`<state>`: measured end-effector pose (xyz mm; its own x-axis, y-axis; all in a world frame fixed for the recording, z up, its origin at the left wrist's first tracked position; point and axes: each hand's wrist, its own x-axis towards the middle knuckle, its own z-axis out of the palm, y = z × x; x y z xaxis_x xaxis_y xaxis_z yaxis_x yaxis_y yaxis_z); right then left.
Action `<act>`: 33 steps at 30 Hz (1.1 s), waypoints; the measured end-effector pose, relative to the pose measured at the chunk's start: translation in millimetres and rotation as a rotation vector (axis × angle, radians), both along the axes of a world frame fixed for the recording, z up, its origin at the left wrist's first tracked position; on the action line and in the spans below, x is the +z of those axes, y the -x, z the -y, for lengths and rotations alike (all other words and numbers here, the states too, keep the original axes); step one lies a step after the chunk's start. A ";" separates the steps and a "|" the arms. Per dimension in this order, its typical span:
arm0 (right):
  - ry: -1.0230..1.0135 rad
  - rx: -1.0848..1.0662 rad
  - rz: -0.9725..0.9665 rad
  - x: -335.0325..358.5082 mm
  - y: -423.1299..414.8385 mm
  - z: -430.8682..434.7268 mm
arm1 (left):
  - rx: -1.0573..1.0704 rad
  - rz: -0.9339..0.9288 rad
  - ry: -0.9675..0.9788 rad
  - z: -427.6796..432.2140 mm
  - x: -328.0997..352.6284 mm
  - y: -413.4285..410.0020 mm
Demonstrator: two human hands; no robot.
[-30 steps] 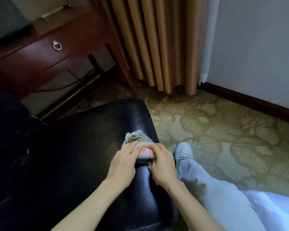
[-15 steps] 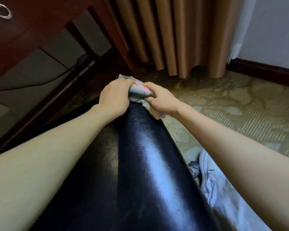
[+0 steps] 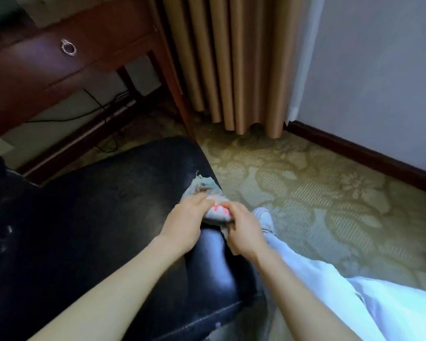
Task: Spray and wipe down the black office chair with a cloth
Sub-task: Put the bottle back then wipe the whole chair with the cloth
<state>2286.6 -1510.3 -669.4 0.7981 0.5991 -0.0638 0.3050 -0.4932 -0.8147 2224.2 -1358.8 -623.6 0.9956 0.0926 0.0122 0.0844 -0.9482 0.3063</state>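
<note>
While bunched at the right edge of the glossy black leather office chair seat (image 3: 113, 217), sits clamped by both sets of fingers: crumpled pale grey-green cloth with red marks (image 3: 205, 189). Grips with left hand (image 3: 182, 225), pinches with right hand (image 3: 244, 231). Just right of the fingers, white sneaker (image 3: 265, 219).

The black office chair (image 3: 103, 217) is seen from above, its glossy padded surface filling the near left, with light reflected along its rounded right edge. A crumpled pale grey-green cloth (image 3: 203, 186), frayed and marked with red, is bunched on that edge and gripped by the left hand (image 3: 182, 225) and right hand (image 3: 244, 230).
</note>
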 end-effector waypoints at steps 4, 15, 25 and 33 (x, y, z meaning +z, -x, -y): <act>0.124 -0.173 0.064 4.0 82.1 36.3 | -0.030 0.049 0.044 52.2 16.8 66.6; -0.005 -0.290 -0.064 20.9 203.3 82.4 | -0.046 0.016 -0.061 105.7 23.2 183.4; -0.296 -0.470 -0.306 -2.3 149.4 60.1 | -0.162 -0.013 -0.183 92.5 18.0 106.3; -0.349 -0.335 -0.464 -21.6 5.1 5.5 | -0.098 -0.070 -0.297 37.9 6.2 -30.8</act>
